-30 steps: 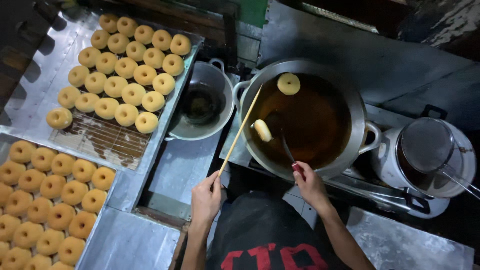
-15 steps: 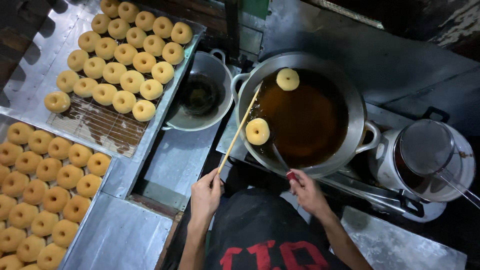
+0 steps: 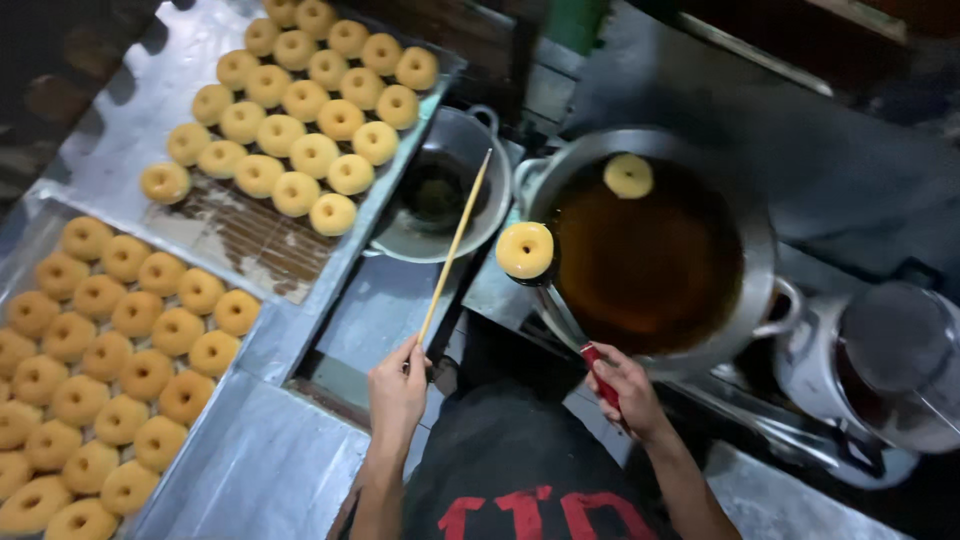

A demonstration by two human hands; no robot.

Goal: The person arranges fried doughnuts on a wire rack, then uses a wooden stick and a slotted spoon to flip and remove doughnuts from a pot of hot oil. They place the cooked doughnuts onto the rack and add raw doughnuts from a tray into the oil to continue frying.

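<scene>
With the right hand (image 3: 620,385) gripping the red-handled skimmer (image 3: 560,310), keep the doughnut (image 3: 524,250) level at the wok's (image 3: 760,240) nine o'clock rim, the left hand (image 3: 397,388) pinching the wooden stick (image 3: 455,243) to steady it.

Upper left of the frame, the tray (image 3: 130,150) reads as dull scuffed sheet metal, with a rough brownish mesh patch (image 3: 250,235) bare at its middle. The doughnuts (image 3: 300,110) on it look matt and dry, pale gold. Right of centre, the wok (image 3: 760,250) is worn grey metal and its oil (image 3: 650,270) shines dark and glossy. The lifted doughnut (image 3: 525,250) glistens, slick. The stick (image 3: 455,245) in the left hand (image 3: 397,395) looks like bare pale wood; the handle (image 3: 600,375) in the right hand (image 3: 628,393) is smooth red plastic.
</scene>
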